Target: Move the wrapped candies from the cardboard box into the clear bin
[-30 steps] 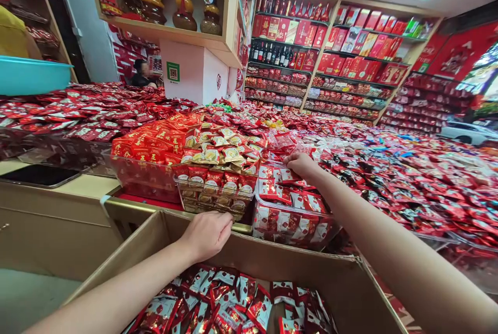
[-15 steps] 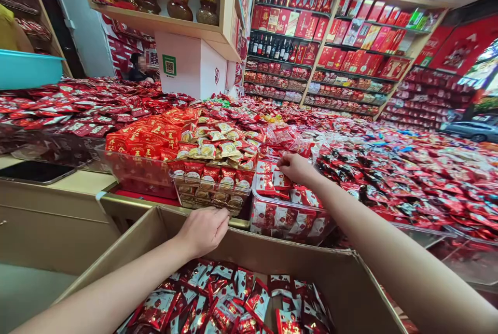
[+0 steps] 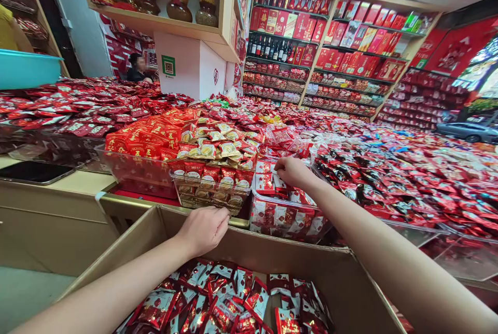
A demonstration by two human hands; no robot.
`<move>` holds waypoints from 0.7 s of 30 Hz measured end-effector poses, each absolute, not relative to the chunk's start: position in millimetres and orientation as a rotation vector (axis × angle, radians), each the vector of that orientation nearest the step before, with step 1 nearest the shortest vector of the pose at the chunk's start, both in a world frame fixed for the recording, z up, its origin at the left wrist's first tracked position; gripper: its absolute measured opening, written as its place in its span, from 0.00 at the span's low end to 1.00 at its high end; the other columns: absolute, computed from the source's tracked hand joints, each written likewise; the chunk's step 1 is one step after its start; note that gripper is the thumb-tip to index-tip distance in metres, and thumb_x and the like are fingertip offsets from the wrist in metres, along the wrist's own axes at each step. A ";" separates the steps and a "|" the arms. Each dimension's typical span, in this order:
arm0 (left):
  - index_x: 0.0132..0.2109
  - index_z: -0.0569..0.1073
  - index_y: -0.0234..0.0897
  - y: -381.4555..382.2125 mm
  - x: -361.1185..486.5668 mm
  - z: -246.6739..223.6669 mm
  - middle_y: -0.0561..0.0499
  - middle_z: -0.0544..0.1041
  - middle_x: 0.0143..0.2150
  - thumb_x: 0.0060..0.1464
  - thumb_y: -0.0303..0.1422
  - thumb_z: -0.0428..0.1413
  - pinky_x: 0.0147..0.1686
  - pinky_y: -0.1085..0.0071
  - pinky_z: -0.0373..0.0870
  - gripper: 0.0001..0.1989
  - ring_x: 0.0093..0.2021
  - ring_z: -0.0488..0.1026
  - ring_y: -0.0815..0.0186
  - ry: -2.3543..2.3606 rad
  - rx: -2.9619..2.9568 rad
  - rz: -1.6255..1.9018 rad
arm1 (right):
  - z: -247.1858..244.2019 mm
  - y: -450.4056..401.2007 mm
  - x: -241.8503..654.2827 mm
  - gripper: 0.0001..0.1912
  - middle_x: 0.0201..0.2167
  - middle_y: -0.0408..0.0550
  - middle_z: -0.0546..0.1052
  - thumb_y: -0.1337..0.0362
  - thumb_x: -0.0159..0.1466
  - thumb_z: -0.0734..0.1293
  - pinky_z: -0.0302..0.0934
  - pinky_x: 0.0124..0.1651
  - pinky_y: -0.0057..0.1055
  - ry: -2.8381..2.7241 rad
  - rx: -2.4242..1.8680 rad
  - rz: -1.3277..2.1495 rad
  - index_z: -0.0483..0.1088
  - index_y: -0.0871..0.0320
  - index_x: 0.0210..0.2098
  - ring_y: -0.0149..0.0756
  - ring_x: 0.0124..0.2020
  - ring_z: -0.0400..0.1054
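Observation:
My right hand (image 3: 292, 172) is over a clear plastic bin (image 3: 290, 203) of red-and-white wrapped candies (image 3: 265, 183). Its fingers curl down onto the packets, and whatever they pinch is hidden. At the far wall of an open cardboard box (image 3: 272, 251), my left hand (image 3: 206, 229) is closed with its back up. The fingertips are out of sight, so I cannot tell if they grip anything. Inside the box lie many loose red-and-white packets (image 3: 223, 318) like those in the bin. A bin of durian-labelled packets (image 3: 210, 176) stands just beyond my left hand.
Left of the durian packets is a bin of red packets (image 3: 143, 142). Heaps of wrapped sweets (image 3: 408, 178) spread to the right. A dark phone or tablet (image 3: 35, 172) lies on the left counter, below a turquoise basin (image 3: 29, 69). A person (image 3: 137, 68) is in the background.
My right hand has shifted very slightly down and left over the bin. My left hand and the packets look unchanged; the view has turned a little.

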State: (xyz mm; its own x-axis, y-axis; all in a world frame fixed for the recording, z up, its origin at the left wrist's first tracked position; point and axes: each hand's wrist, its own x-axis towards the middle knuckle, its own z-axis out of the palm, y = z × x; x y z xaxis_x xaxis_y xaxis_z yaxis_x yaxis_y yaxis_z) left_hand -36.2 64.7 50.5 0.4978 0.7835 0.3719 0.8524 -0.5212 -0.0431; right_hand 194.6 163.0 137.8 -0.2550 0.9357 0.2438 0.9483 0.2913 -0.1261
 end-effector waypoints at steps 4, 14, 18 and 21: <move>0.31 0.66 0.38 63.9 -36.5 50.7 0.52 0.72 0.25 0.54 0.30 0.40 0.26 0.72 0.57 0.11 0.28 0.69 0.65 -1.403 -2.528 -0.449 | 138.3 160.9 193.5 0.12 0.31 0.49 0.75 0.71 0.51 0.58 0.55 0.34 0.25 -2.304 -1.709 -0.106 0.71 0.58 0.30 0.34 0.33 0.66; 0.32 0.66 0.38 64.9 -38.2 49.3 0.51 0.72 0.24 0.54 0.32 0.39 0.26 0.72 0.58 0.12 0.27 0.69 0.65 -1.408 -2.515 -0.440 | 150.4 155.2 208.0 0.11 0.22 0.46 0.72 0.59 0.53 0.59 0.52 0.25 0.25 -2.223 -1.741 -0.031 0.69 0.59 0.26 0.31 0.24 0.63; 0.32 0.66 0.38 63.6 -36.9 50.3 0.51 0.72 0.25 0.54 0.32 0.39 0.27 0.71 0.59 0.12 0.28 0.69 0.64 -1.405 -2.516 -0.429 | 155.5 143.0 220.8 0.13 0.20 0.43 0.71 0.56 0.51 0.60 0.51 0.23 0.24 -2.198 -1.726 0.112 0.69 0.58 0.26 0.29 0.21 0.61; 0.32 0.66 0.38 64.0 -35.1 51.8 0.51 0.73 0.26 0.54 0.32 0.39 0.27 0.72 0.60 0.12 0.29 0.70 0.65 -1.404 -2.512 -0.433 | 155.5 137.4 224.8 0.11 0.23 0.44 0.72 0.58 0.50 0.62 0.52 0.24 0.24 -2.206 -1.731 0.125 0.69 0.59 0.26 0.29 0.23 0.62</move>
State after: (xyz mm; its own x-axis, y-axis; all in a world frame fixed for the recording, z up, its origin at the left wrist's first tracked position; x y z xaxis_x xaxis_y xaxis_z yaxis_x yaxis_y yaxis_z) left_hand -35.1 64.0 51.8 0.4970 0.7879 0.3636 0.8559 -0.5140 -0.0561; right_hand 224.8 137.4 155.5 -0.2046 0.9572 0.2047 0.9279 0.2563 -0.2706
